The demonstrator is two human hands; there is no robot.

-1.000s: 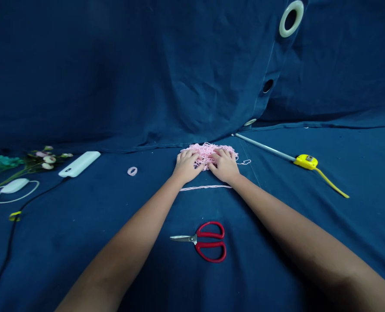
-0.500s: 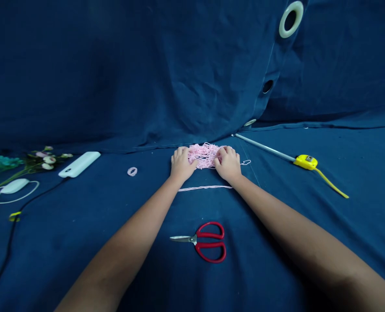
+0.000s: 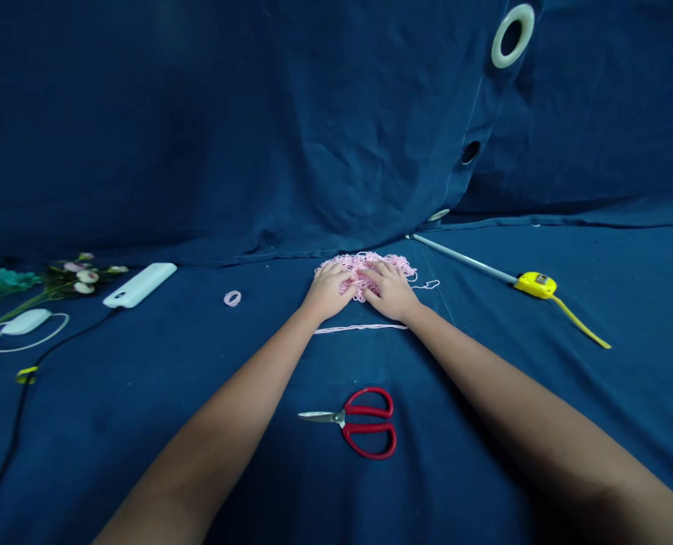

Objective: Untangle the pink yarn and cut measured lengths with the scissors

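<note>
Two open palms press down on the job in front of you: your left hand (image 3: pixel 329 291) and your right hand (image 3: pixel 390 291) both lie flat, fingers extended and slightly spread, on a loose pink yarn tangle (image 3: pixel 390 265); neither hand shows a pinch or a closed grip, and their fingertips sit just beside each other near the middle of the tangle; the tangle lies on a dark blue cloth (image 3: pixel 143 424), close to where the cloth rises into a blue curtain (image 3: pixel 257 129) with a pale ring eyelet (image 3: pixel 512 35).

A pink yarn strand (image 3: pixel 359 328) lies straight just below your wrists; a thin tail of yarn (image 3: pixel 430 284) pokes out to the right of the tangle; a small pink yarn loop (image 3: pixel 232 298) sits apart to the left; red-handled scissors (image 3: pixel 370 424) lie closed nearer you, between your forearms, blades pointing left.

Off to the right are a long metal rod (image 3: pixel 461 259) and a yellow tape measure (image 3: pixel 534 284), its yellow blade (image 3: pixel 580 324) trailing out; to the far left lie a white power bank (image 3: pixel 139 285), artificial flowers (image 3: pixel 78 276), a white corded mouse (image 3: pixel 26 322), a black cable (image 3: pixel 7 462) and a small yellow clip (image 3: pixel 26 375).
</note>
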